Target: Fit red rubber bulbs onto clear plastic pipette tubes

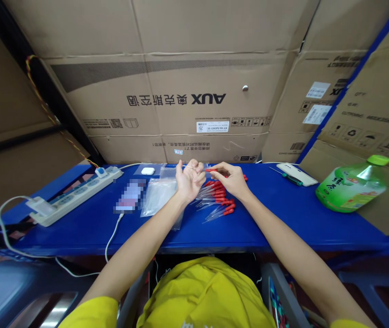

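My right hand (231,178) pinches the red rubber bulb of a dropper (210,170). Its clear, thin tube points left to my left hand (190,180), which is palm up with the fingers curled around the tube. Part of the tube is hidden by those fingers. Right below both hands lies a pile of similar droppers (220,199), red bulbs to the right and clear tips to the left. Clear plastic bags (156,197) lie flat beside my left wrist, partly under the forearm.
On the blue table (266,218) are a phone (130,196) with a cable, a white earphone case (147,171) and a power strip (78,196) at left. At right stand a green bottle (348,187), a screwdriver (292,179) and a white phone-shaped object (298,174). Cardboard (180,77) walls the back.
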Tool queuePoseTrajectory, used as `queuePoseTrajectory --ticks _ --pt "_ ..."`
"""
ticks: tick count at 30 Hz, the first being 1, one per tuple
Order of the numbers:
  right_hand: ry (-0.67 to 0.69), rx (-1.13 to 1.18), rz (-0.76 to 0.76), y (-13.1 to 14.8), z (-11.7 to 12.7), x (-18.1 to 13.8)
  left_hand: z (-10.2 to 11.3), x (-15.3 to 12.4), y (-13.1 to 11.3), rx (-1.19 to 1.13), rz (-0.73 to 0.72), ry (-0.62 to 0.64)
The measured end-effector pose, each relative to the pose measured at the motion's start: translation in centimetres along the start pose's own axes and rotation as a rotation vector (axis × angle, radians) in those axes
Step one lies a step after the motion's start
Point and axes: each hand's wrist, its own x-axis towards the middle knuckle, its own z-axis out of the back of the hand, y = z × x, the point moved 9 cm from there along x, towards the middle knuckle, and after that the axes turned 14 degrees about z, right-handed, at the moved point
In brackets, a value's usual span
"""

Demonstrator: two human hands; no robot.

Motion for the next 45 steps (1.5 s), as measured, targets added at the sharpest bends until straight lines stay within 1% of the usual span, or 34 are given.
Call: queuePoseTrajectory --ticks 4,10,15,20,23,26,29,32,34,37,40,41,42,43,45 --pt "-0.01 -0.004 -0.004 -0.5 0.3 0.0 0.5 0.1 -0.5 -0.001 -0.042 -0.033" --pt "0.003 0.046 -0.033 -0.8 -0.2 -0.2 0.7 0.3 -0.4 0.003 -0.01 -0.035" --pt "-0.035 0.141 -0.072 -0.9 -0.3 -0.2 0.9 0.4 0.0 -0.031 0.009 -0.039" --pt "-0.072 0.161 -0.073 -0.6 0.0 -0.3 0.8 0.4 0.3 -0.043 0.018 -0.022" --pt "-0.045 0.122 -0.049 -0.5 0.0 -0.3 0.9 0.4 0.3 -0.058 0.015 -0.038" --pt "0.004 0.016 -0.009 -0.2 0.1 -0.2 1.0 0.5 0.3 -0.055 0.02 -0.057" --pt "0.046 -0.083 0.034 0.2 0.2 0.0 1.1 0.7 0.4 -0.002 0.022 -0.066" --pt "0.093 -0.168 0.045 0.4 0.7 0.4 1.4 1.0 0.2 0.113 0.011 -0.086" --pt "0.141 -0.19 0.015 0.1 1.1 0.5 2.0 1.1 -0.4 0.213 -0.035 -0.14" --pt "0.228 -0.145 -0.074 -0.8 1.7 0.3 3.5 0.9 -2.2 0.38 -0.168 -0.303" --pt "0.281 -0.105 -0.138 -1.5 2.0 0.0 4.8 0.7 -3.4 0.611 -0.206 -0.473" --pt "0.271 -0.105 -0.14 -1.5 2.2 0.1 4.6 0.6 -3.7 0.715 -0.233 -0.487" --pt "0.246 -0.104 -0.132 -1.4 2.4 0.2 4.1 0.5 -3.9 0.827 -0.266 -0.475" --pt "0.209 -0.098 -0.119 -1.3 2.6 0.3 3.3 0.5 -3.9 0.943 -0.305 -0.433" --pt "0.119 -0.052 -0.109 -1.2 3.1 0.6 1.3 0.3 -3.2 1.16 -0.368 -0.292"
